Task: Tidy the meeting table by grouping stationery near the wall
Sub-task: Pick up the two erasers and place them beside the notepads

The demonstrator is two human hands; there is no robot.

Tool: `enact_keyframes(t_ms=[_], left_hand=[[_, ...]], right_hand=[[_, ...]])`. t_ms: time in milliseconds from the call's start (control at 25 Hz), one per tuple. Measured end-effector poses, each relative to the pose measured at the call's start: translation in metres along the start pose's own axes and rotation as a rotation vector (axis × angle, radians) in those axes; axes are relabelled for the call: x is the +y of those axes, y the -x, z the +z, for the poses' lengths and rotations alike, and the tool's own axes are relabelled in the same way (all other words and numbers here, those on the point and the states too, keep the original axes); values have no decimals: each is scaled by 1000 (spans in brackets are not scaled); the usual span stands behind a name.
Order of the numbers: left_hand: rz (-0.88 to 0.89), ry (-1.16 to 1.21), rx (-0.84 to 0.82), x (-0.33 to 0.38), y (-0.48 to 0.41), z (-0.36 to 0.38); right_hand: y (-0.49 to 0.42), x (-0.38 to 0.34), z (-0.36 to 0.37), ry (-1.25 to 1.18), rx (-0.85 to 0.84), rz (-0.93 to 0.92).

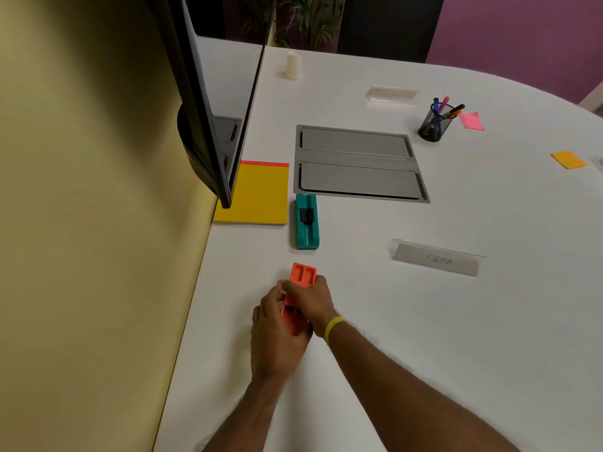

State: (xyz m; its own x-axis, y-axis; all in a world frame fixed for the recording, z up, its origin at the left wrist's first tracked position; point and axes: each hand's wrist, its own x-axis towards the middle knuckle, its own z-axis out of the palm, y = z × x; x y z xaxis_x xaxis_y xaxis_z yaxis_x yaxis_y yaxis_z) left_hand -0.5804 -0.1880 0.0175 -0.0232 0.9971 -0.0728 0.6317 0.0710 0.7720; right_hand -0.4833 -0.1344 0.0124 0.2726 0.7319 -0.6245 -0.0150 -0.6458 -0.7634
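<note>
The left hand [277,334] and the right hand [311,296] are both gripping an orange moulded plastic holder [303,275], with fingers curled round its sides. Whether its underside is touching the white table [424,353] cannot be confirmed. The holder is sitting near the yellow wall [81,223]. Just beyond it, a teal plastic holder [306,223] is lying beside a yellow notepad with a red top strip [261,194], which is lying at the wall edge. A black mesh pen cup [435,125] is standing well apart, beyond a grey recessed cable panel [359,163].
</note>
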Motion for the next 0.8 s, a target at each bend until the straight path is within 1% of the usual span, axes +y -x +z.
enact_keyframes(t_ms=[80,120,240,320,400,520,600,720,800], left_hand=[[-19,-19,-75,-12,5,-6],[-28,-39,-81,-19,8,-10],[-34,-56,-32,-32,12,-20],[-4,-75,2,-39,13,-28],[34,-84,17,-41,15,-35],[76,-126,2,-40,22,-45],[109,-199,-32,-37,26,-52],[180,-371,-113,-28,33,-66],[216,-481,-175,-20,35,-74]], right_hand=[[-4,6,-1,146,73,-79],[-5,7,0,210,99,-123],[-11,6,6,405,156,-188],[-16,5,10,573,191,-204],[-17,4,10,675,218,-211],[-7,4,2,684,233,-160],[3,6,-10,662,219,-126],[32,9,-41,681,213,-153],[57,11,-66,737,203,-198]])
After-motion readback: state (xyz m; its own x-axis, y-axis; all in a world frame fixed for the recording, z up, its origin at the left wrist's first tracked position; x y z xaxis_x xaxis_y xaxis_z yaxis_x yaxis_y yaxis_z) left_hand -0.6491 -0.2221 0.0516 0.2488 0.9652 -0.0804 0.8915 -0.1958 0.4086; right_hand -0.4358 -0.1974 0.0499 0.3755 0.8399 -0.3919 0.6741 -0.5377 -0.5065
